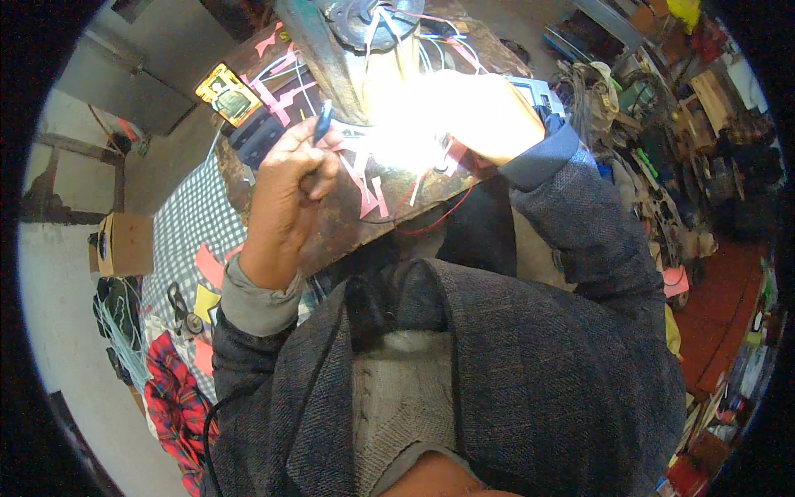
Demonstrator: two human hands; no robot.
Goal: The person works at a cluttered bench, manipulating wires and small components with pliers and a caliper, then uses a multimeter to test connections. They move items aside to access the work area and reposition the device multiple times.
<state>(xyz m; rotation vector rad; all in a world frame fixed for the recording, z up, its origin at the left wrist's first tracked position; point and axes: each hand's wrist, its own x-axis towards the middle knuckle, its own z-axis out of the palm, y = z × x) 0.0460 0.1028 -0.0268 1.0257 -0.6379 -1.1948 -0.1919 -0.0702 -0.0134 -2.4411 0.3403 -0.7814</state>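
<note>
My left hand (294, 178) grips a small dark blue, slender object (324, 122) between thumb and fingers, left of a bright glare. My right hand (493, 116) reaches into that glare, which washes out its fingers and whatever they touch or hold. Pink strips (371, 197), pale wires and a thin red wire (439, 222) lie on the worn bench (319, 248) around both hands. Beyond them stands a greenish post (323, 66) with a dark round metal part (364, 25) carrying wires and strips.
A yellow-framed object (222, 93) and black case (255, 139) sit at the bench's left. Beside it are a checked cloth (186, 211), scissors (184, 306), red plaid fabric (170, 385) and a cardboard box (124, 244). Cluttered tools and boards (708, 95) fill the right.
</note>
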